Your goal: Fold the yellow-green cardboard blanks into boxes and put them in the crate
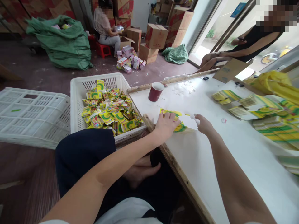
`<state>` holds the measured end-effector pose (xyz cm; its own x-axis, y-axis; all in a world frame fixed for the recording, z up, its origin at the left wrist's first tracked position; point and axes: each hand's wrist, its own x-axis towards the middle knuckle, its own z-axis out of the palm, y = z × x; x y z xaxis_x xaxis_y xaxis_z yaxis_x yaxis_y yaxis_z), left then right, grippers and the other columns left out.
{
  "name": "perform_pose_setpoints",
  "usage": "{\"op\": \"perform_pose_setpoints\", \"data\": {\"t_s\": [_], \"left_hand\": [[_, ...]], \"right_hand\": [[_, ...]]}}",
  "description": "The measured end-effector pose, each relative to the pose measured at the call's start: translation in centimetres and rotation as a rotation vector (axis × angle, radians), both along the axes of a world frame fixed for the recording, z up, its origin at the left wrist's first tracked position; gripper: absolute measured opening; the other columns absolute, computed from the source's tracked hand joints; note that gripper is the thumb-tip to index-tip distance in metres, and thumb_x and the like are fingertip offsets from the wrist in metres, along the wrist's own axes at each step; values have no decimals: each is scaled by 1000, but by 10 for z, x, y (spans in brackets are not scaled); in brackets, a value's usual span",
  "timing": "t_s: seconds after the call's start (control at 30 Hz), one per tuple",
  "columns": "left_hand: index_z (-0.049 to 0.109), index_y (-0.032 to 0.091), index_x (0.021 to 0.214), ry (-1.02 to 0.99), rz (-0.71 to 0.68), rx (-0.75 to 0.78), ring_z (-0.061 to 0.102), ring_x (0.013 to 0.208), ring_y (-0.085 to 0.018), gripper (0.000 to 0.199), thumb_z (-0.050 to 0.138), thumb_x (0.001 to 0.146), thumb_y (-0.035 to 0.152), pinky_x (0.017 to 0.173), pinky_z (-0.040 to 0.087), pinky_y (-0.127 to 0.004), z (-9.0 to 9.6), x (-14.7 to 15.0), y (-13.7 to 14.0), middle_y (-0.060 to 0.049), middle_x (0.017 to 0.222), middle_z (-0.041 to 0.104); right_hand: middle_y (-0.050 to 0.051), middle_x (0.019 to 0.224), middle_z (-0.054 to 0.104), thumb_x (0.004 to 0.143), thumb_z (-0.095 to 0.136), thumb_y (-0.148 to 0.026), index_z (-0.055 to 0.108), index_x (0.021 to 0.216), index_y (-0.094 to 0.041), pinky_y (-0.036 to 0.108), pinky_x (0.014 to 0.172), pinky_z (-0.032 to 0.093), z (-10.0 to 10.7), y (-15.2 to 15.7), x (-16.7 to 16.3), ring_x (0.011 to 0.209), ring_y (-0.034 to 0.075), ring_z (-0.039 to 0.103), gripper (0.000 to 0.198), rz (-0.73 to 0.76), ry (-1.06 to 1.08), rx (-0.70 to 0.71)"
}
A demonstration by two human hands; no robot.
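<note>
My left hand [166,124] is closed over a small yellow-and-green carton [181,127] lying on the white tabletop [201,161], near its wooden edge. White flaps or card show at the carton's right end, slightly blurred. Beside that end is my right hand [203,125], its index finger stretched out toward the white part. Whether the fingertip touches it I cannot tell, and the other fingers are partly hidden. A dark red mug [156,92] stands just beyond the carton.
A white plastic crate [76,109] holding many small yellow packets [107,116] stands left of the table. Stacks of flat yellow-green cartons [275,130] lie on the right. Another white crate [30,115] lies far left. Two people sit beyond, near cardboard boxes [156,35] and a green sack [63,46].
</note>
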<state>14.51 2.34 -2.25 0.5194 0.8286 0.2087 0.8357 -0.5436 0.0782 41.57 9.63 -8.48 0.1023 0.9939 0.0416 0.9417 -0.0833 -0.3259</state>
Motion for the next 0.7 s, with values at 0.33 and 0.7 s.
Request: {"op": "perform_pose_setpoints", "data": {"t_s": [0.33,0.7], "left_hand": [[61,26,117,-2,29,43,53,108,-26,32,44,94,13,89,41,-43,-4,1,-2,-10,119,58],[51,18,129,-189,1,30,43,131,-33,46,62,85,24,111,29,-51,18,-18,-23,-17,135,51]], "right_hand": [[8,121,62,94,60,-33,59,120,-19,40,85,55,-1,16,1,102,21,64,30,-8,-143,-286],[7,122,62,93,61,-34,60,119,-18,40,85,55,11,6,-13,103,22,63,30,-76,-85,-365]]}}
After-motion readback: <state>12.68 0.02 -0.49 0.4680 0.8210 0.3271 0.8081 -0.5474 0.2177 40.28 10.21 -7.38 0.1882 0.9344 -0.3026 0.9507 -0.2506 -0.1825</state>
